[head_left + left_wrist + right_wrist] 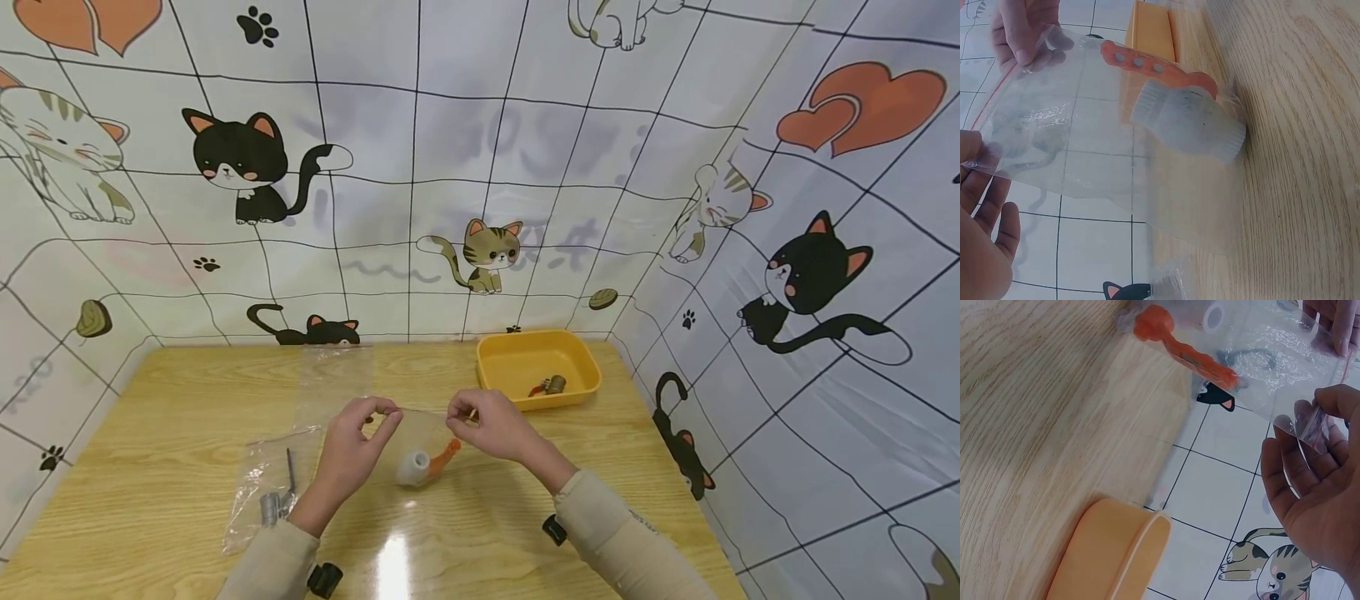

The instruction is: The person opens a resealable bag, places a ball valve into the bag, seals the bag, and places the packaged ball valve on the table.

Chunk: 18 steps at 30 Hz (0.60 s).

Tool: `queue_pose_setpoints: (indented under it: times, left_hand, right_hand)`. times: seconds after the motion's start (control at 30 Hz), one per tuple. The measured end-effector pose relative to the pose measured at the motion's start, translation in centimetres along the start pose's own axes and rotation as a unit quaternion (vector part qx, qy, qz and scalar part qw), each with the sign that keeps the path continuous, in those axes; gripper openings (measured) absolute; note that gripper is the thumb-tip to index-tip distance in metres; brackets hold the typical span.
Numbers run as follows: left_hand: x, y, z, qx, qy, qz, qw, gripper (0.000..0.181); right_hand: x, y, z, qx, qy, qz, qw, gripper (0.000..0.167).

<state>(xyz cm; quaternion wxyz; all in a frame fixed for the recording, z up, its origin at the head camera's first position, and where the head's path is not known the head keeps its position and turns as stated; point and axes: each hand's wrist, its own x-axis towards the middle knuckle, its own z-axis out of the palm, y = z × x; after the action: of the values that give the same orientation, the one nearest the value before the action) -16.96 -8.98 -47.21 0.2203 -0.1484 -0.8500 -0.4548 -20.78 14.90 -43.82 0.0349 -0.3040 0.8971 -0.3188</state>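
A clear zip bag (1104,125) with a red line along its top edge hangs between both hands. Inside its lower end lies a white plastic valve (414,468) (1191,122) with an orange handle (444,458) (1194,356). My left hand (348,450) (982,231) pinches one top corner between thumb and fingers. The other top corner is pinched by my right hand (498,425) (1316,462). In the head view the bag is barely visible against the table.
A yellow bin (538,367) (1110,550) at the back right holds a metal valve (555,384) with a red part. On the left lies a clear bag (243,475) with metal parts (272,507); another flat clear bag (333,379) lies behind it.
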Motion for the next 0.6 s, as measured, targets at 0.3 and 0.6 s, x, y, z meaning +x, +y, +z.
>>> queue_pose_setpoints:
  times: [0.3,0.6]
  left_hand:
    - [-0.07,-0.09,-0.10,0.002,0.000,-0.009,1.0000,0.005]
    - [-0.15,-0.28,-0.14,0.004,0.002,-0.009,0.9999,0.004]
  right_hand:
    - [-0.10,0.28,0.04,0.005,-0.004,0.006,1.0000,0.005]
    - [-0.06,0.10,-0.03,0.004,-0.007,0.011,0.9999,0.005]
